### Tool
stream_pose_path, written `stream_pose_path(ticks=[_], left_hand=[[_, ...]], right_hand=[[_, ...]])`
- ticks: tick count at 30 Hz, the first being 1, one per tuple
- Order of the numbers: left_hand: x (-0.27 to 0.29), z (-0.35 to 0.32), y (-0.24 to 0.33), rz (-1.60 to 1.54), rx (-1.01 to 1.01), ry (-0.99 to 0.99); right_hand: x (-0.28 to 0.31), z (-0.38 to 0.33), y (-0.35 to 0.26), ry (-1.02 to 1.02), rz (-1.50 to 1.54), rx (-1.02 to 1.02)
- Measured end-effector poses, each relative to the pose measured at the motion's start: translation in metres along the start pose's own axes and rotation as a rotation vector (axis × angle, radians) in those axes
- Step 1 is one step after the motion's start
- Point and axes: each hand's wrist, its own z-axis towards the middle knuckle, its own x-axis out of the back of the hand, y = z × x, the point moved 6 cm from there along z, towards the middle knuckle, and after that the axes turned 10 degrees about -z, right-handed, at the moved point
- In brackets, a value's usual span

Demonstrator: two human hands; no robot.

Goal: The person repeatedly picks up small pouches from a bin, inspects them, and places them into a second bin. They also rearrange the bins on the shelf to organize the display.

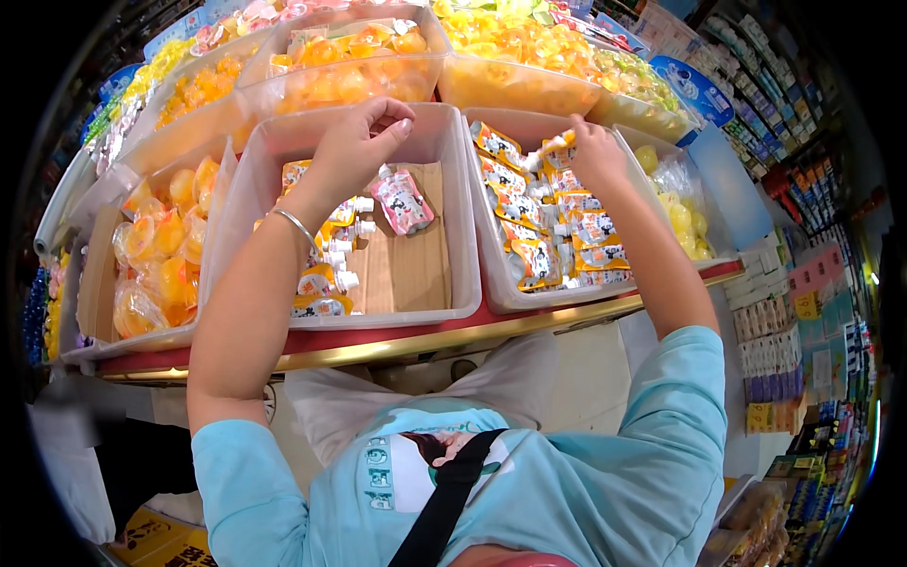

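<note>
My left hand [364,137] hovers over the middle plastic bin [462,274], its fingers loosely bent, the thumb apart from them and nothing visible in between. Below it, a pink spouted pouch [404,202] lies on the cardboard-lined bottom. Orange-and-white spouted pouches [321,282] are lined up along that bin's left side, partly hidden by my left forearm. In the bin to the right [491,295], my right hand [597,156] pinches the end of an orange spouted pouch [556,151] near the back. Rows of similar pouches [515,205] fill this bin.
A bin of orange cup-shaped packs [156,260] stands at the left, and yellow-green packs [675,203] at the right. More filled tubs [350,76] rise behind. A gold-edged counter rim [425,348] runs before me. Stocked shelves [803,321] line the right; a person's dark-clothed leg [146,463] is at lower left.
</note>
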Motion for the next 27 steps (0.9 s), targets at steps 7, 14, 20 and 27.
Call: stream_pose_path(ticks=[7,14,20,27], left_hand=[[-0.002,0.004,-0.004,0.011,-0.022,-0.031],[-0.005,0.001,0.0,0.04,-0.031,-0.052],[-0.003,0.002,-0.003,0.062,-0.017,-0.059],[-0.005,0.001,-0.033,0.279,0.203,-0.23]], right_hand=[[-0.034,0.002,-0.009,0.13,-0.319,0.451],[-0.025,-0.006,0.007,0.147,-0.336,0.43],[-0.035,0.006,0.01,-0.086,-0.182,0.288],[-0.029,0.004,0.009,-0.043,-0.162,0.247]])
